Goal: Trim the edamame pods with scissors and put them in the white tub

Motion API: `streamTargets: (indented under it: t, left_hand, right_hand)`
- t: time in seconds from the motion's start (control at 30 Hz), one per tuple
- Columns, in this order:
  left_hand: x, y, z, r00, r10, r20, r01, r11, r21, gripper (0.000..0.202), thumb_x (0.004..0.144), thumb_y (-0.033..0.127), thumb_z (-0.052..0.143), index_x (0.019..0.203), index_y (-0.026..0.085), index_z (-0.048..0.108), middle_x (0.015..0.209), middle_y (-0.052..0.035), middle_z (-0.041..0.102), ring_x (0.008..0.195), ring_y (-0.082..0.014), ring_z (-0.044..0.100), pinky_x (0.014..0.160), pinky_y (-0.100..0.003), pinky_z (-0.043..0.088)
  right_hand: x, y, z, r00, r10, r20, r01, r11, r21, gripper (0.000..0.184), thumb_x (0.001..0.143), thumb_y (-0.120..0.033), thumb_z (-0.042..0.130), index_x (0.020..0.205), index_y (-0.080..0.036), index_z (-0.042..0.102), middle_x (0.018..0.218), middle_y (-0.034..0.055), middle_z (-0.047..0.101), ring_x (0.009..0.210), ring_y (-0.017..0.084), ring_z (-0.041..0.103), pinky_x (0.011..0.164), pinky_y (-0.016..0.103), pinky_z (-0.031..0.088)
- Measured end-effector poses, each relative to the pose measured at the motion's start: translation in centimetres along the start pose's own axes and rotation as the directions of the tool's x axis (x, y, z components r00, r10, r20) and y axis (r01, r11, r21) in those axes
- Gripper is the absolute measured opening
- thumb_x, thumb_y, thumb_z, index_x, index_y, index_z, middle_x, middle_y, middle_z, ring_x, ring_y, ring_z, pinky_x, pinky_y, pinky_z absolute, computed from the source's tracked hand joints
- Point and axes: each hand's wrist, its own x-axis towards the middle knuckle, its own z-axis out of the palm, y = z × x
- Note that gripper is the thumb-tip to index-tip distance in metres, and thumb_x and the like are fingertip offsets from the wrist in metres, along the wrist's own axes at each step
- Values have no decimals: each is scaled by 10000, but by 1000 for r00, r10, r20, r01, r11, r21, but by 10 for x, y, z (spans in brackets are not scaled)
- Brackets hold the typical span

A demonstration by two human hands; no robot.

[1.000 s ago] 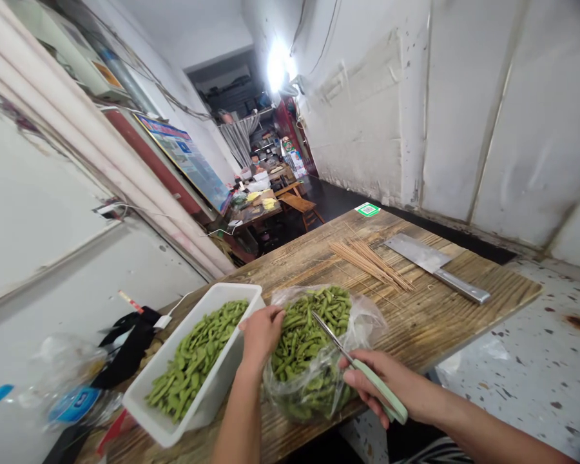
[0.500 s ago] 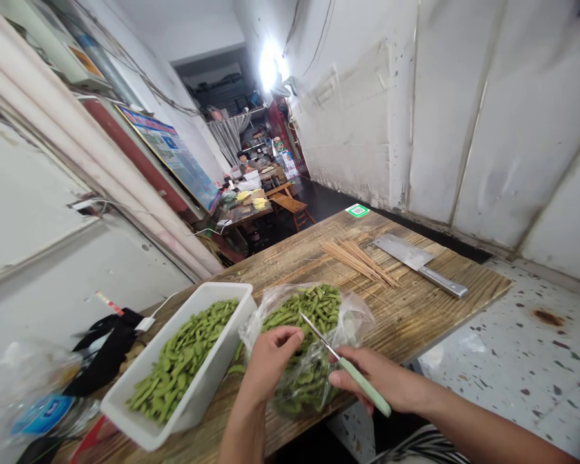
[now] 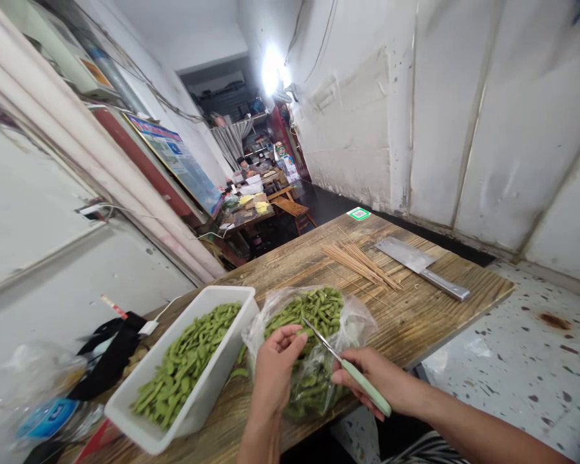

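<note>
My right hand (image 3: 374,380) is wrapped round the pale green handle of a pair of scissors (image 3: 326,345). Their metal blades point up and left, over a clear plastic bag (image 3: 362,316) full of green edamame pods (image 3: 319,306). My left hand (image 3: 280,354) is pinched over the left side of the bag, close to the blade tips. Between its fingertips is an edamame pod, mostly hidden by the fingers. Left of the bag, a white plastic tub (image 3: 222,361) holds many more pods (image 3: 186,367).
On the wooden table (image 3: 290,270), thin wooden skewers (image 3: 362,264) and a cleaver (image 3: 415,261) lie beyond the bag. A few loose pods (image 3: 240,370) lie between tub and bag. Left are a black bag (image 3: 101,367) and a plastic bottle (image 3: 53,415). Another person (image 3: 245,166) sits far back.
My left hand has shifted slightly right and its fingertips have turned toward the scissors. The right hand keeps its hold on the scissors. The whole view has shifted a little.
</note>
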Motion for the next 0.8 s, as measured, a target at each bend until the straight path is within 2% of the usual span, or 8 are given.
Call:
streamTargets:
  t: [0.13,0.27,0.4,0.47,0.6,0.8]
  left_hand:
    - [-3,1,1,999,-8,-49,2,994,-110,467,488,395,862,847,133,718,797,-22,672,716,-104,562,696,-228,457]
    - [-5,4,-1,1000,-12,11,13,988,-153,444,558,420,830,890,152,706,884,-54,695,772,-151,621,699,-268,491]
    - [-2,-3,-6,1000,10,-2,-10,999,-36,499,609,436,800,1010,155,705,773,-23,687,647,-117,580,644,-244,465]
    - [-1,-8,-8,1000,21,-6,-20,999,33,468,618,449,790,965,142,724,701,-8,664,614,-108,546,628,-237,447]
    - [-1,-9,-10,998,41,52,-50,982,182,384,643,472,762,815,128,742,585,13,602,567,-99,480,564,-219,381]
    - [-7,0,-6,996,38,75,-56,966,253,427,604,496,767,810,121,757,577,2,614,542,-101,457,541,-224,366]
  right_hand:
    - [-2,0,-3,1000,-20,21,20,999,27,457,754,-591,640,884,-172,510,504,-102,447,345,50,401,297,143,369]
    - [-7,-1,-7,995,-55,78,59,997,-48,528,783,-641,596,993,-167,493,532,-103,440,393,45,422,352,129,360]
    - [-10,-5,-9,994,-78,81,91,983,-158,537,805,-638,581,1040,-162,502,561,-95,433,420,51,426,372,140,335]
    - [-11,-9,-8,994,-80,73,93,974,-207,536,802,-630,591,1039,-156,512,575,-88,430,432,57,428,381,150,339]
    - [-12,-18,-7,991,-113,76,130,952,-279,485,814,-583,605,1008,-144,534,589,-78,431,448,56,415,409,161,333]
    - [-10,-20,-7,977,-213,22,204,899,-388,391,783,-526,677,805,-151,566,570,-72,409,488,55,370,427,160,282]
